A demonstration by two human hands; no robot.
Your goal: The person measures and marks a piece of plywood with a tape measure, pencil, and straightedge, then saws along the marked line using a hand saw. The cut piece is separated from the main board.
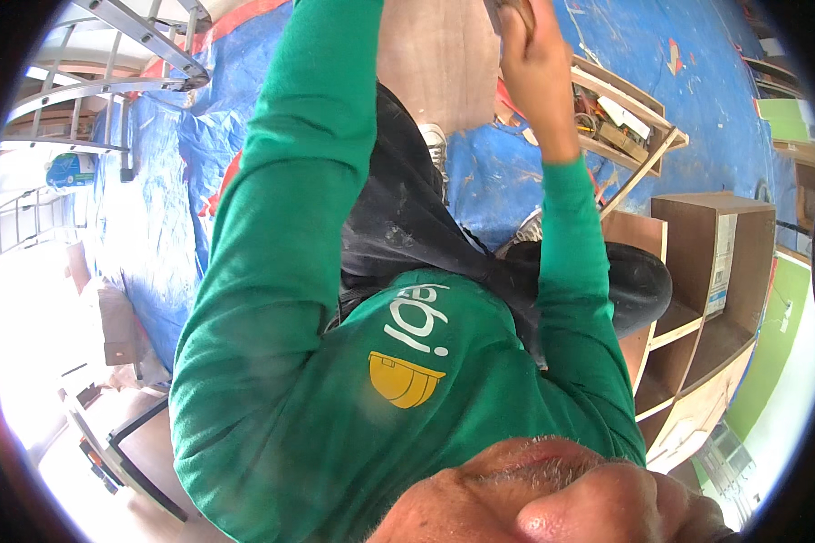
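Note:
My right hand (530,77) is raised near the top edge, slightly blurred. Its fingers are curled around a dark object (495,13), mostly cut off by the frame, whose kind I cannot make out. The green left sleeve (308,136) runs up past the top edge, so my left hand is out of view. Between the two arms lies a flat light-brown wooden panel (439,68). Just right of my right wrist, on the floor, sits an open wooden toolbox (638,107) holding several tools and loose pieces.
Blue plastic sheeting (697,100) covers much of the floor. An open wooden cabinet (711,299) with compartments stands close on my right, by my bent knee. A metal ladder (109,88) is at the far left. A black-framed stand (131,452) is at the lower left.

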